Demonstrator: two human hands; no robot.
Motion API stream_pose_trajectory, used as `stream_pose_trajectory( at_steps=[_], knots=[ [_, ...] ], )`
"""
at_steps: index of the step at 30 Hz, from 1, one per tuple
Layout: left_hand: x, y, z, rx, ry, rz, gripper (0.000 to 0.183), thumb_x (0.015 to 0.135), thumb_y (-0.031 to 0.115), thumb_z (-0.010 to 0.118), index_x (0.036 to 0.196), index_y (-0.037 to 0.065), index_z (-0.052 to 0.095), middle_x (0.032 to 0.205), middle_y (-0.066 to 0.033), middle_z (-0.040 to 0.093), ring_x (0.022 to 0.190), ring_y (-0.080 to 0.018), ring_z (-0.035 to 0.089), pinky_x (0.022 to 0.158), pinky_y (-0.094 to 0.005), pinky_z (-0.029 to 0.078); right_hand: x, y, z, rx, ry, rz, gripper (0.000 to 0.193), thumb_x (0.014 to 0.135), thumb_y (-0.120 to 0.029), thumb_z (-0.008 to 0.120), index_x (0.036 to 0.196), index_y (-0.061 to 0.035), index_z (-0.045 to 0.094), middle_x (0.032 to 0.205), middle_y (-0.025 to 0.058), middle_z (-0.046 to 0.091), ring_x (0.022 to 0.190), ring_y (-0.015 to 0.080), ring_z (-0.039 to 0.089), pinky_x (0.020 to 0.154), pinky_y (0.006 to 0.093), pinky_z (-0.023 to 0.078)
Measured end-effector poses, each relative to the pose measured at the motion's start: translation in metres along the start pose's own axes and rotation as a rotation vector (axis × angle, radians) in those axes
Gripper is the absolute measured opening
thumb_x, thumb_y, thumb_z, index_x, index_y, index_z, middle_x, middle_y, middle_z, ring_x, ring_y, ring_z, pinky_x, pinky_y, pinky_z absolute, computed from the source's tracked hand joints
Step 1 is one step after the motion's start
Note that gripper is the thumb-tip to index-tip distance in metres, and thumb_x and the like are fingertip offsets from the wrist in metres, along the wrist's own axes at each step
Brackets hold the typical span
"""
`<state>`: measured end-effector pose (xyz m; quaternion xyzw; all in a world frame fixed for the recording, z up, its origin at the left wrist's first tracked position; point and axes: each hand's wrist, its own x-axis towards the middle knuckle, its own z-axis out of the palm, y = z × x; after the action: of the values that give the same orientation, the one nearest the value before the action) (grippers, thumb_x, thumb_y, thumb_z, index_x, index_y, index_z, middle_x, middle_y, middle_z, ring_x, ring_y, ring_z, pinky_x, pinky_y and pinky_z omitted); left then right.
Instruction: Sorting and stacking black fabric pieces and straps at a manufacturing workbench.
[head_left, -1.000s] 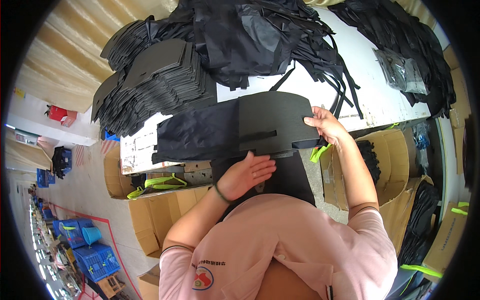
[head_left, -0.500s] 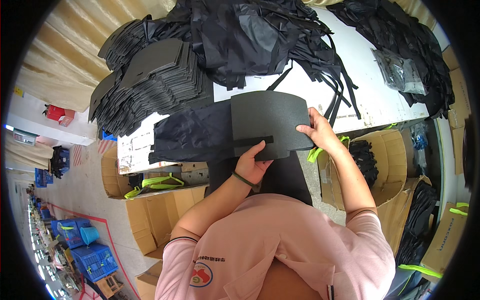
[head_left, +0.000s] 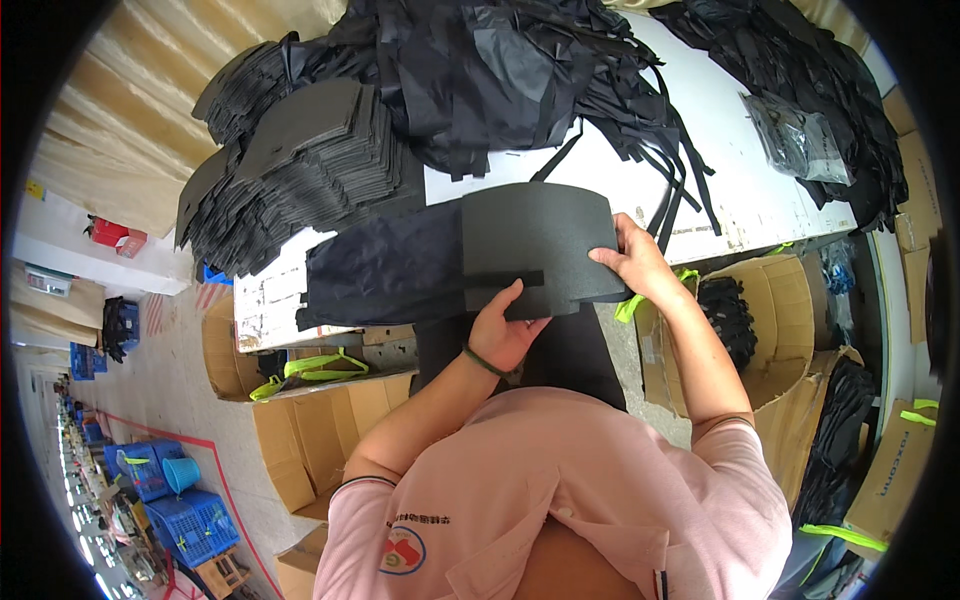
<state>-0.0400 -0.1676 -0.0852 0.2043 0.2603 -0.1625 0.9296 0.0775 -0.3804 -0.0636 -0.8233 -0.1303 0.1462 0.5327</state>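
A dark grey foam sheet [head_left: 535, 235] with a curved edge is held in front of me at the table's near edge. My right hand [head_left: 636, 262] grips its right end, thumb on top and fingers behind. At the lower edge my left hand [head_left: 505, 330] pinches the sheet, its thumb on the face beside a short black strap [head_left: 515, 283]. A black fabric piece [head_left: 385, 265] stretches left from the sheet over the table. How the fabric lies behind the foam is hidden.
Stacked foam sheets [head_left: 310, 150] stand at the table's left. A heap of black fabric pieces [head_left: 480, 80] with dangling straps covers the back of the white table [head_left: 735, 222]. Cardboard boxes [head_left: 785, 330] sit below on both sides. A clear plastic bag [head_left: 795, 140] lies at right.
Both hands keep their hold on the foam sheet, almost unmoved. The black fabric at left looks slightly smoother and flatter than before.
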Motion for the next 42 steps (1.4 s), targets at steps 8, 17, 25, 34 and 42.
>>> stream_pose_trajectory(
  at_steps=[8, 17, 25, 34, 42],
  knots=[
    [-0.040, 0.021, -0.014, 1.290, -0.485, -0.419, 0.054, 0.091, 0.036, 0.062, 0.133, 0.006, 0.048, 0.136, -0.0139, 0.050, 0.124, -0.0290, 0.049, 0.105, -0.0477, 0.036, 0.004, -0.004, -0.027, -0.409, -0.038, 0.199, 0.047, 0.080, -0.031, 0.074, 0.112, -0.0019, 0.056, 0.079, 0.0152, 0.065, 0.079, 0.0304, 0.065, 0.072, 0.0384, 0.049],
    [0.024, 0.027, -0.004, 2.625, -0.393, 0.774, 0.098, 0.073, 0.061, 0.067, 0.150, 0.018, 0.023, 0.154, -0.0155, 0.019, 0.142, -0.0402, 0.016, 0.106, -0.0683, 0.014, 0.152, -0.027, -0.014, -0.613, 0.041, -0.371, 0.033, 0.080, -0.026, 0.070, 0.106, -0.0071, 0.066, 0.129, 0.0188, 0.053, 0.117, 0.0322, 0.053, 0.095, 0.0378, 0.044],
    [0.026, 0.023, -0.004, 2.538, -0.395, 0.722, 0.095, 0.076, 0.055, 0.067, 0.151, 0.021, 0.021, 0.156, -0.0136, 0.016, 0.144, -0.0369, 0.012, 0.108, -0.0663, 0.009, 0.265, -0.033, 0.024, -1.084, 0.105, -0.224, 0.040, 0.086, -0.029, 0.063, 0.120, -0.0085, 0.061, 0.150, 0.0136, 0.033, 0.143, 0.0312, 0.019, 0.111, 0.0607, 0.017],
    [0.037, 0.066, 0.009, 1.585, -0.319, 0.928, 0.080, 0.080, 0.027, 0.074, 0.144, 0.008, 0.030, 0.144, -0.0173, 0.037, 0.129, -0.0334, 0.040, 0.107, -0.0427, 0.031, 0.216, -0.167, -0.013, -0.381, 0.189, -0.703, 0.012, 0.080, -0.005, 0.066, 0.093, -0.0046, 0.066, 0.082, 0.0029, 0.063, 0.071, 0.0167, 0.062, 0.063, 0.0329, 0.051],
    [0.028, 0.129, 0.131, 0.872, -0.191, 1.299, 0.061, 0.078, 0.010, 0.076, 0.127, -0.004, 0.042, 0.120, -0.0146, 0.053, 0.106, -0.0201, 0.053, 0.091, -0.0320, 0.043, 0.110, -0.332, 0.022, 0.203, -0.342, -0.611, 0.029, 0.085, 0.000, 0.062, 0.113, 0.0026, 0.054, 0.078, 0.0024, 0.053, 0.072, 0.0120, 0.060, 0.065, 0.0276, 0.058]
  ],
)
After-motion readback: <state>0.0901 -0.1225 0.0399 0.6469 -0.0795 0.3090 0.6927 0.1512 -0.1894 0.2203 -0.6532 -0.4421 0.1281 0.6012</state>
